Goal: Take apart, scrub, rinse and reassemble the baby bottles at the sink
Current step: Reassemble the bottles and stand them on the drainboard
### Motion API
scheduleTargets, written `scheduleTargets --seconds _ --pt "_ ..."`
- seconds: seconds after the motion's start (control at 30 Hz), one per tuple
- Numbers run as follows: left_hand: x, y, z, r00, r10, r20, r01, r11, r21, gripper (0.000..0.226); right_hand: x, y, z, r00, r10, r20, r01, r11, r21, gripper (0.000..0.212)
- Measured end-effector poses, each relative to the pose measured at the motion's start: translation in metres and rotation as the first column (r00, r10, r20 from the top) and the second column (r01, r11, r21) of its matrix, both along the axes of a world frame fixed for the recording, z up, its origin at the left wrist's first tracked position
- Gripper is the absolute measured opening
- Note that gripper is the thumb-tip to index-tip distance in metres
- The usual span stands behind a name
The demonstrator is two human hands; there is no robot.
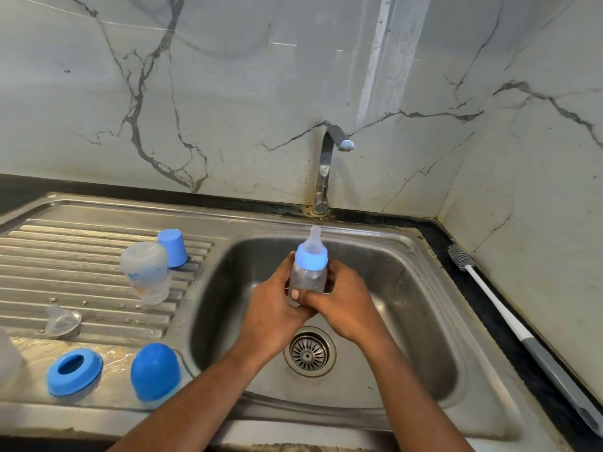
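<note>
Now, bottle (pixel 308 277): up over the sink (pixel 424 256) basin, in front of the tap (pixel 329 158), near upright, blue collar (pixel 311 257) and teat (pixel 315 236) on.
Feel: probably light, stiff clear plastic; likely slick if wet; soft up at the teat.
Best hold: round the body, other hand on the collar for twisting.
Left hand (pixel 274 308): curled round the lower body, thumb across the front.
Right hand (pixel 346 301): wrapped on from the other side, fingertips hidden behind.
Arms: reaching in from below, wrists converging.
</note>
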State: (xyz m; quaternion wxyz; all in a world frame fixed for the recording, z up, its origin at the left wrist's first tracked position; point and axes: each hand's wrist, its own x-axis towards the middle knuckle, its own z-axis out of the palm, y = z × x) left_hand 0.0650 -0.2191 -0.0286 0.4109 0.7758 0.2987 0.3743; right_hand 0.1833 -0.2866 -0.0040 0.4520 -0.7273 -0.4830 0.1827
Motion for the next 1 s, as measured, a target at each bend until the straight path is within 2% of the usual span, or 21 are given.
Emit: scheduleTargets --seconds 0.07,0.13,0.27,0.4,0.5,0.63,0.77,0.93,1.0 --pt "-0.003 -0.001 0.002 0.998 -0.063 -0.013 0.063 0.997 -0.046 0.098 0.0 0.001 0.001 0.999 -0.028 0.026 0.028 0.999 0.028 0.052" --pt "-0.006 -0.002 0.006 0.997 -0.079 -0.025 0.079 0.997 -0.011 0.101 -0.002 0.002 0.001 0.997 -0.059 0.052 0.057 0.998 0.037 0.061" --pt "-0.017 -0.007 0.02 0.988 0.015 -0.156 0.018 0.978 0.207 0.079 0.0 0.003 0.001 0.994 -0.064 0.093 0.059 0.997 0.057 0.071" --pt "-0.039 -0.025 0.035 0.977 0.131 -0.17 -0.068 0.939 0.336 0.05 0.002 0.009 -0.004 0.992 -0.059 0.114 0.058 0.998 0.017 0.067" --pt "-0.069 -0.03 0.051 0.943 0.287 -0.171 -0.197 0.891 0.408 0.039 0.003 0.011 -0.006 0.991 -0.05 0.124 0.051 0.999 -0.004 0.069" --pt "-0.119 -0.028 0.063 0.809 0.495 -0.318 -0.361 0.844 0.395 0.036 0.002 0.01 -0.005 0.992 -0.028 0.125 0.03 0.999 -0.014 0.07" --pt "-0.161 -0.006 0.061 0.719 0.617 -0.321 -0.459 0.767 0.448 0.028 0.001 0.01 -0.005 0.993 -0.015 0.116 0.018 0.999 -0.029 0.069" --pt "-0.161 0.049 0.087 0.71 0.66 -0.247 -0.543 0.736 0.405 0.024 0.003 0.01 -0.007 0.992 -0.019 0.123 0.023 0.999 -0.035 0.068" --pt "-0.145 0.091 0.095 0.708 0.622 -0.334 -0.511 0.778 0.366 0.031 0.003 0.011 -0.008 0.992 -0.015 0.124 0.021 0.999 -0.042 0.069"
